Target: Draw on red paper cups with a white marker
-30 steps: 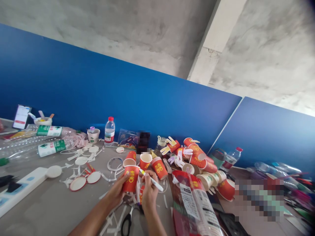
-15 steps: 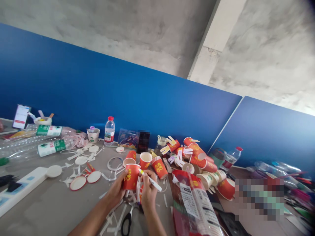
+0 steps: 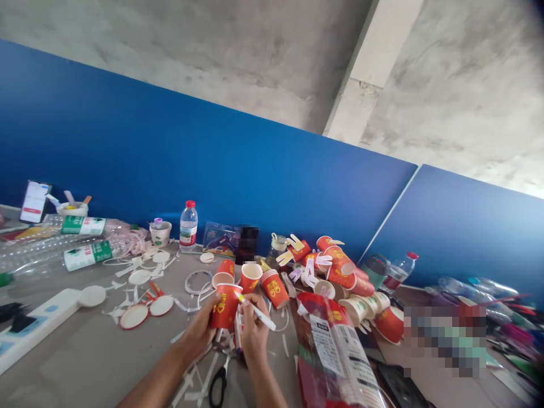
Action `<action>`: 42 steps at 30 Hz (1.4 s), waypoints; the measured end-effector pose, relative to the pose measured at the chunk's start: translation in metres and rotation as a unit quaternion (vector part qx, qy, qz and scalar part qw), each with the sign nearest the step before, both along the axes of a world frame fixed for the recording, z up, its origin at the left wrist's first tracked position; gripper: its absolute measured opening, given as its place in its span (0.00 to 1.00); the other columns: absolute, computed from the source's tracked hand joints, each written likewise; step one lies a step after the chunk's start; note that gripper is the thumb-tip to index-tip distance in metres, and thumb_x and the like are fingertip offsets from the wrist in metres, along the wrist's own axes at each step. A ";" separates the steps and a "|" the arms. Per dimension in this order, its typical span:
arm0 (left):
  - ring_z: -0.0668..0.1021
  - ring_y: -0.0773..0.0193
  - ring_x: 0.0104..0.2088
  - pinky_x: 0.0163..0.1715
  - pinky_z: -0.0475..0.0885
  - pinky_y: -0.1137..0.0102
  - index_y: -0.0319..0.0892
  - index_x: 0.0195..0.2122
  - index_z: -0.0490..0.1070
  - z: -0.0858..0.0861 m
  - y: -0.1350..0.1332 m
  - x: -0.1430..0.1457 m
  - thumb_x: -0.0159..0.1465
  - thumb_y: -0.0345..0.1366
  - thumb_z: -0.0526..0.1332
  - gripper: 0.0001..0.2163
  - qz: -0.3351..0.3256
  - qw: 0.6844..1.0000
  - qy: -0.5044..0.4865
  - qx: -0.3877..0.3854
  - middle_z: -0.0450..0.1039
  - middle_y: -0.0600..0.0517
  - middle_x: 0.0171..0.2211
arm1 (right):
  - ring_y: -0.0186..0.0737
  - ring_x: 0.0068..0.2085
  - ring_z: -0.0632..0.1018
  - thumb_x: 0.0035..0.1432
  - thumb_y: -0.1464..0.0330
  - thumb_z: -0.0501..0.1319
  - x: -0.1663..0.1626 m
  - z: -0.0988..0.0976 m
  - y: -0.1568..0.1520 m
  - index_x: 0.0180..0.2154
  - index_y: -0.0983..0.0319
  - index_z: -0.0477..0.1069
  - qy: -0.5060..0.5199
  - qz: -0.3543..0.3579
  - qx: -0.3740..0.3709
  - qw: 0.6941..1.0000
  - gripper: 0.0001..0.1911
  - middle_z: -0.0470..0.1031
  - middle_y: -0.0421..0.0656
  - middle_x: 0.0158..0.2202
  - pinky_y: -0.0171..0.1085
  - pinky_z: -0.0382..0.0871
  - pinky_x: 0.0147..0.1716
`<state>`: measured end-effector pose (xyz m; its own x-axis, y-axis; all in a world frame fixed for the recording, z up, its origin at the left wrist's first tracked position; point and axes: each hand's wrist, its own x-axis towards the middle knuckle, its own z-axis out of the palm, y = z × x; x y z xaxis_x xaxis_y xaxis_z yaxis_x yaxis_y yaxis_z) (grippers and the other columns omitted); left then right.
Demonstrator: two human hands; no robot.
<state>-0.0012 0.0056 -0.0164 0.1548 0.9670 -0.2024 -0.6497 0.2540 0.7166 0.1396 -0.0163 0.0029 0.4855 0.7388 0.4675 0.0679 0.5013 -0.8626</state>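
Observation:
My left hand (image 3: pixel 201 325) is closed around the left side of a red paper cup (image 3: pixel 226 307) with yellow lettering, held upright with its mouth up. In my right hand (image 3: pixel 255 327) is a white marker (image 3: pixel 264 317) with a yellow end; that end touches or nearly touches the cup's right side near the rim. Just behind stand another red paper cup (image 3: pixel 251 277) and a leaning stack of red cups (image 3: pixel 275 289). Below my hands lie scissors (image 3: pixel 218 385) with black handles, among cut paper strips. A further marker (image 3: pixel 238 337) is partly hidden by my right hand.
A torn plastic bag of cups (image 3: pixel 335 351) lies to the right, before a heap of red cups (image 3: pixel 342 266). To the left are a white power strip (image 3: pixel 42 326), cut cup bottoms (image 3: pixel 135 316) and empty bottles (image 3: pixel 87 255). A water bottle (image 3: pixel 188 228) stands by the blue partition (image 3: pixel 212 153).
The marker in my right hand has shifted slightly left, and its yellow end is now closer to the cup's front. My left hand keeps its hold on the cup.

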 end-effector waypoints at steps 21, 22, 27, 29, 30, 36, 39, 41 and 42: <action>0.92 0.47 0.40 0.46 0.88 0.62 0.40 0.44 0.87 0.002 0.007 0.015 0.53 0.42 0.88 0.21 -0.003 0.999 0.002 0.033 0.93 0.43 0.40 | 0.44 0.26 0.74 0.68 0.46 0.68 -0.001 0.010 0.001 0.30 0.52 0.76 0.056 -0.007 -0.010 0.998 0.20 0.73 0.37 0.24 0.41 0.74 0.26; 0.92 0.48 0.40 0.45 0.88 0.63 0.40 0.44 0.87 0.002 0.007 0.015 0.53 0.41 0.87 0.21 0.005 1.000 -0.001 0.026 0.92 0.44 0.40 | 0.44 0.26 0.74 0.68 0.46 0.68 -0.001 0.011 0.001 0.30 0.52 0.76 0.054 -0.007 -0.012 0.998 0.20 0.73 0.37 0.23 0.41 0.74 0.26; 0.92 0.48 0.44 0.47 0.87 0.64 0.40 0.44 0.87 0.004 0.006 0.017 0.60 0.38 0.82 0.13 0.032 0.999 -0.024 0.001 0.93 0.44 0.43 | 0.43 0.24 0.72 0.67 0.42 0.68 -0.003 0.013 0.000 0.30 0.52 0.75 0.054 0.004 -0.019 0.998 0.24 0.71 0.36 0.23 0.40 0.72 0.25; 0.92 0.47 0.45 0.47 0.87 0.64 0.41 0.44 0.87 0.007 0.004 0.018 0.61 0.38 0.81 0.12 0.028 0.999 -0.024 -0.002 0.93 0.44 0.43 | 0.43 0.24 0.72 0.67 0.41 0.68 -0.002 0.012 0.000 0.31 0.53 0.75 0.053 0.005 -0.015 0.998 0.25 0.71 0.36 0.23 0.40 0.71 0.24; 0.92 0.47 0.45 0.46 0.86 0.64 0.41 0.43 0.87 0.008 0.003 0.018 0.61 0.38 0.81 0.12 0.025 0.999 -0.021 -0.001 0.93 0.45 0.43 | 0.42 0.24 0.73 0.67 0.42 0.68 -0.002 0.011 0.000 0.31 0.53 0.75 0.050 0.004 -0.013 0.999 0.25 0.71 0.36 0.23 0.39 0.71 0.24; 0.88 0.52 0.37 0.40 0.85 0.67 0.45 0.38 0.86 0.017 -0.002 0.018 0.59 0.38 0.81 0.09 0.021 1.000 -0.003 0.008 0.87 0.50 0.31 | 0.41 0.25 0.72 0.69 0.48 0.69 0.000 0.001 0.002 0.30 0.54 0.75 0.024 -0.006 -0.005 1.000 0.22 0.73 0.36 0.24 0.38 0.70 0.26; 0.88 0.51 0.39 0.42 0.84 0.67 0.46 0.38 0.86 0.020 -0.004 0.016 0.58 0.35 0.80 0.09 0.010 1.000 0.006 0.015 0.86 0.50 0.30 | 0.41 0.25 0.72 0.69 0.46 0.68 0.000 -0.003 0.003 0.30 0.55 0.76 0.031 -0.008 -0.006 0.999 0.22 0.73 0.36 0.24 0.39 0.69 0.26; 0.88 0.49 0.41 0.43 0.84 0.65 0.45 0.40 0.87 0.023 -0.006 0.016 0.57 0.37 0.81 0.11 0.000 1.000 0.013 0.017 0.88 0.48 0.33 | 0.42 0.26 0.73 0.69 0.45 0.68 0.001 -0.004 0.004 0.31 0.54 0.77 0.029 -0.010 -0.005 1.000 0.23 0.73 0.36 0.24 0.39 0.70 0.28; 0.88 0.48 0.41 0.44 0.85 0.64 0.44 0.40 0.87 0.025 -0.007 0.016 0.57 0.39 0.82 0.12 -0.003 1.000 0.016 0.018 0.89 0.46 0.35 | 0.43 0.26 0.73 0.69 0.45 0.68 0.001 -0.004 0.004 0.30 0.54 0.77 0.025 -0.010 -0.005 1.000 0.23 0.73 0.36 0.25 0.40 0.71 0.29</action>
<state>0.0147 -0.0014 0.0082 0.1546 0.9730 -0.1715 -0.6250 0.2308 0.7457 0.1405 -0.0123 -0.0009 0.5221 0.7332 0.4357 0.0348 0.4921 -0.8698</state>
